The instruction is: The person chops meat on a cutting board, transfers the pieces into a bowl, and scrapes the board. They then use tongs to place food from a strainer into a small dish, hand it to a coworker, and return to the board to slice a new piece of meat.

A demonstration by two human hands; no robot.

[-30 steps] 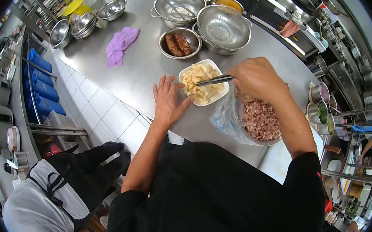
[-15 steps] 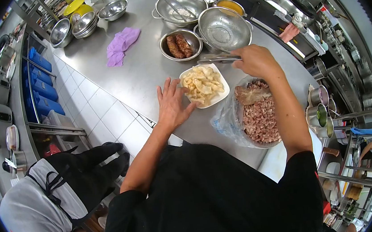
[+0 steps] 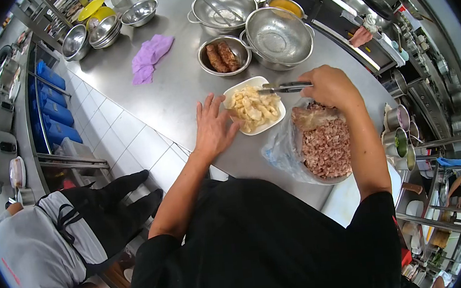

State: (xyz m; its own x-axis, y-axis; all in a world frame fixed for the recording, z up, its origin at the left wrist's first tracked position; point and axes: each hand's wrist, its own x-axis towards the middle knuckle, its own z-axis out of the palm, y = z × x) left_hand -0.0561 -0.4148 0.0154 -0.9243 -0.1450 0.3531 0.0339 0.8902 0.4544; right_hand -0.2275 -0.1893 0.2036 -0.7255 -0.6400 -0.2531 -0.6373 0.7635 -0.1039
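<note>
Pale yellowish food pieces fill a white square dish (image 3: 277, 121) on the steel table. My left hand (image 3: 213, 130) is at the dish's left side, fingers spread, thumb by its rim. My right hand (image 3: 329, 85) grips metal tongs (image 3: 290, 87), whose tips reach over the far right part of the food. Below my right forearm, chopped pinkish meat (image 3: 326, 148) with a larger piece of meat (image 3: 313, 117) on top lies in a plastic-lined container. Beyond the dish, a steel bowl (image 3: 205, 67) holds two browned pieces of meat (image 3: 224, 57).
A colander (image 3: 281, 38) stands behind the dish, with another steel colander (image 3: 224, 10) beside it. A purple cloth (image 3: 151, 57) lies at the left, near stacked steel bowls (image 3: 104, 32). A person in grey (image 3: 45, 262) bends over at the lower left.
My right hand has moved the tongs down, so their tips are now over the food instead of behind the dish. My left hand stays by the dish. The person in grey has shifted slightly.
</note>
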